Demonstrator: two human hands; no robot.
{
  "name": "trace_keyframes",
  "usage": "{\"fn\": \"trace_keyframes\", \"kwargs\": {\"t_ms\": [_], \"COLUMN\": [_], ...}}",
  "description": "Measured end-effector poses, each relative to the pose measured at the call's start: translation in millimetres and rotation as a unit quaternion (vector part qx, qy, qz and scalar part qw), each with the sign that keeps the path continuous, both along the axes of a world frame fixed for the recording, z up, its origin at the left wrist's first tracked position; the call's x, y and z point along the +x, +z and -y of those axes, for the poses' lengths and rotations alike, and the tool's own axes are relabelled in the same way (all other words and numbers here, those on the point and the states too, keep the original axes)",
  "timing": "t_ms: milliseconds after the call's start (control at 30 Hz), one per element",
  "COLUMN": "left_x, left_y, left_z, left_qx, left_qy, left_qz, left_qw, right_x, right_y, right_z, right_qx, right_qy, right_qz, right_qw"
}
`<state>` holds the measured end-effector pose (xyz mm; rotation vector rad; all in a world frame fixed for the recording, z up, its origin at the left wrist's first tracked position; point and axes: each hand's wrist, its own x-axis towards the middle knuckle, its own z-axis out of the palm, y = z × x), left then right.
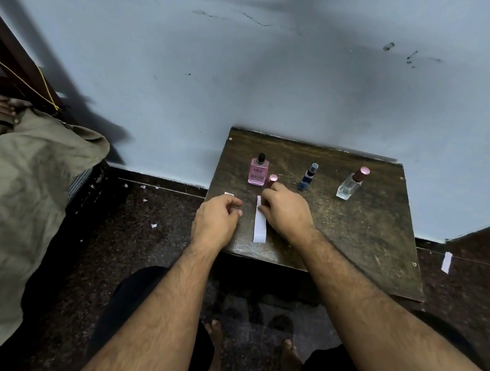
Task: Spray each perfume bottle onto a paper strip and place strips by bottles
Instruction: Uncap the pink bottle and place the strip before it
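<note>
- Pale blue wall (249, 66) ahead of my hands, scuffed, dim light.
- Dark speckled floor (132, 228) below them.
- Worn wooden table (368, 227) under them.
- Beige cloth (21, 193) far left.

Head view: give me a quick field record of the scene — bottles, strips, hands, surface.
surface: dark wooden table against the wall
bottles: pink bottle, blue bottle, clear bottle, all upright in a row
loose cap: pink cap beside the pink bottle, by the right hand
strips: white paper strip flat on the table; second strip mostly hidden by the left hand
left hand: fingers curled, contents unclear
right hand: fingers on the white strip's top end
floor: another strip
</note>
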<state>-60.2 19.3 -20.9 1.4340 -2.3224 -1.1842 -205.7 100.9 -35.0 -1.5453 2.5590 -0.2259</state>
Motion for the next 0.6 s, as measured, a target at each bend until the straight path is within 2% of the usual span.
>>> {"fn": "trace_keyframes", "kwargs": {"t_ms": [600], "left_x": [-1.1], "left_y": [-0.3], "left_z": [-1.2], "left_qx": [-0.011], "left_qy": [-0.025], "left_qz": [0.014], "left_qw": [1.000], "right_x": [-1.2], "right_y": [0.7], "right_z": [-4.1], "right_qx": [0.039], "right_qy": [-0.012], "right_qz": [0.054], "right_qw": [0.998]}}
